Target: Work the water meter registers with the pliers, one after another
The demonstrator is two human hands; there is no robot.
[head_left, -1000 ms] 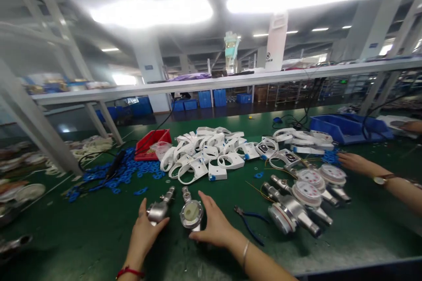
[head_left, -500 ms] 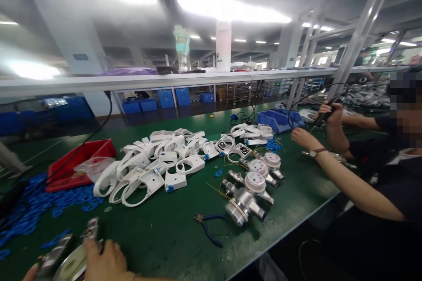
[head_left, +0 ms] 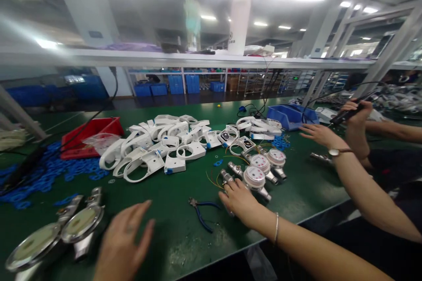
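Note:
My right hand [head_left: 239, 202] is wrapped over a metal water meter body at the table's right front, hiding most of it; its pipe end [head_left: 227, 175] shows above the fingers. Right beside it stand water meters with white dials [head_left: 254, 176]. My left hand [head_left: 125, 239], blurred, hovers over the green table with fingers apart, holding nothing. To its left lie two metal meters with pale yellowish round faces, the nearer-to-hand one [head_left: 82, 224] and a larger-looking one [head_left: 34, 246]. Blue-handled cutting pliers [head_left: 202, 215] rest between my hands.
White plastic housings [head_left: 165, 145] are piled mid-table. Behind blue plastic rings [head_left: 85, 169] sits a red bin [head_left: 72, 145]; a blue bin [head_left: 283, 116] stands back right. At right, a co-worker's hand [head_left: 356, 109] holds a corded tool, the other hand [head_left: 325, 136] outstretched. A shelf [head_left: 204, 58] spans above.
My hands have left the pale-faced meters at the left. My right hand has moved right onto the metal meter body; my left hand has come right, off the meters. The view has shifted.

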